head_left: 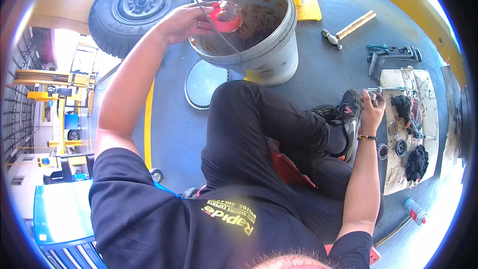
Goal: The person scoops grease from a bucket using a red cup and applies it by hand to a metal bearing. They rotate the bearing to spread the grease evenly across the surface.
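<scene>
My left hand (191, 22), at the rim of a grey-white bucket (271, 65), is closed round a small red container-like thing (226, 24) with a pale, shiny upper part. Its exact kind is unclear. Brown grease smears the bucket's inner wall, and its thin wire handle crosses in front of my fingers. Off to the right, my right hand (372, 112) is by my shoe, with fingers pinched on a small grey metal piece (373, 96). Just beyond those fingertips, a slim metal tool (391, 89) reaches over a cardboard sheet (425, 99).
Bearing-like rings (401, 147), a black cloth (417, 163) and dark greasy parts (401, 105) lie on the cardboard. A hammer (356, 25) and a dark tool (396, 55) lie beyond. A wheel (142, 7), round lid (204, 83) and spray can (415, 211) surround me.
</scene>
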